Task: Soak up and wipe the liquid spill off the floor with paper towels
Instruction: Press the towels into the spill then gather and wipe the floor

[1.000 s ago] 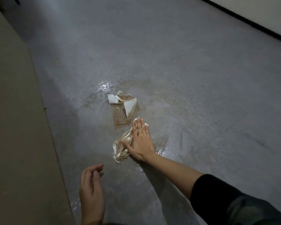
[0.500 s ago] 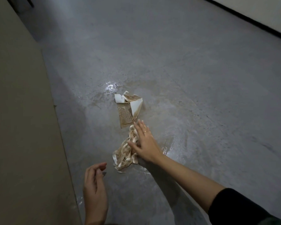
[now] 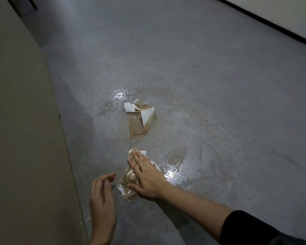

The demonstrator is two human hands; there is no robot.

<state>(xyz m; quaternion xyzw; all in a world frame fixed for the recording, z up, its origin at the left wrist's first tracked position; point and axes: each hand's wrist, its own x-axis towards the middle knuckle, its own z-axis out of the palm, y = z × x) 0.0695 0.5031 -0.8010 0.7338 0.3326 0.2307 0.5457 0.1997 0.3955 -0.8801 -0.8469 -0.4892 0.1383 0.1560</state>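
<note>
My right hand point(image 3: 146, 175) presses flat, fingers straight, on a crumpled, brown-stained paper towel point(image 3: 128, 185) on the grey floor. Its far edge peeks out beyond my fingertips. A second soaked towel point(image 3: 139, 121), partly folded with white corners, lies farther away on the floor. Wet, shiny liquid point(image 3: 175, 167) glistens right of my hand, and another wet patch point(image 3: 118, 96) shines beyond the far towel. My left hand point(image 3: 102, 200) hovers to the left, fingers loosely curled, holding nothing.
A tall beige panel or cabinet side point(image 3: 21, 138) runs along the left. A white wall with a dark baseboard point(image 3: 272, 22) crosses the upper right. Bare grey concrete floor point(image 3: 219, 85) stretches between them.
My right hand has dragged the crumpled towel toward me, away from the far towel. The left hand stays hovering in about the same place.
</note>
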